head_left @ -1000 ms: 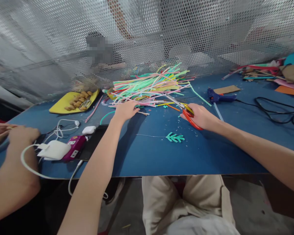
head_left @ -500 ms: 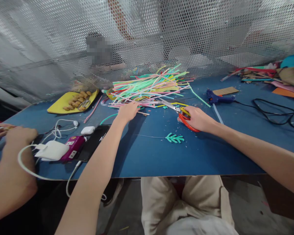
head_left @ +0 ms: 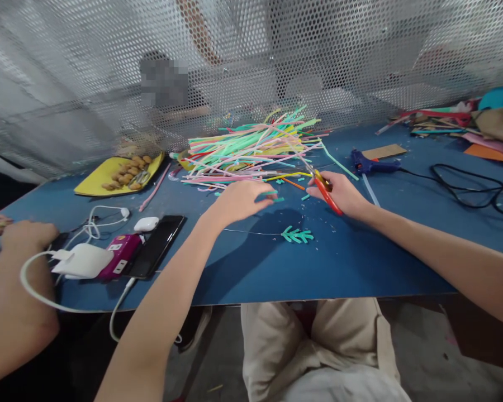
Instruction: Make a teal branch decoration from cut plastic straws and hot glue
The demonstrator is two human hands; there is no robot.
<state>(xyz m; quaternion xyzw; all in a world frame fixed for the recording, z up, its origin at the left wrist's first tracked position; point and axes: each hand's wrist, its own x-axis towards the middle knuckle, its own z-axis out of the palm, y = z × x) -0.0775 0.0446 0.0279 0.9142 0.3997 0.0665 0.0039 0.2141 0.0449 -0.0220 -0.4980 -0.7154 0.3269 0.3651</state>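
Note:
My left hand (head_left: 245, 201) is raised over the table, with the fingers closed on a teal pipe cleaner (head_left: 279, 199) whose end sticks out to the right. In my right hand (head_left: 343, 192) are scissors (head_left: 327, 195) with red and yellow handles, blades angled up and left towards the pile. Behind both hands lies a heap of coloured pipe cleaners (head_left: 251, 148). Between my arms, on the blue table (head_left: 276, 273), rests a teal leaf-shaped piece (head_left: 297, 235) on a thin wire. Small teal cut bits (head_left: 280, 181) are scattered near the heap.
To the left are a black phone (head_left: 161, 243), a purple power adapter (head_left: 123, 254), a white charger (head_left: 86, 259) and a yellow tray (head_left: 94, 176) of brown pieces. A blue glue gun (head_left: 371, 164) with its cord lies right. Another person's arm (head_left: 23, 279) rests far left.
My left hand has moved right and lifted off the heap's front edge, bringing the teal pipe cleaner along. The scissors have turned so their blades point more upward.

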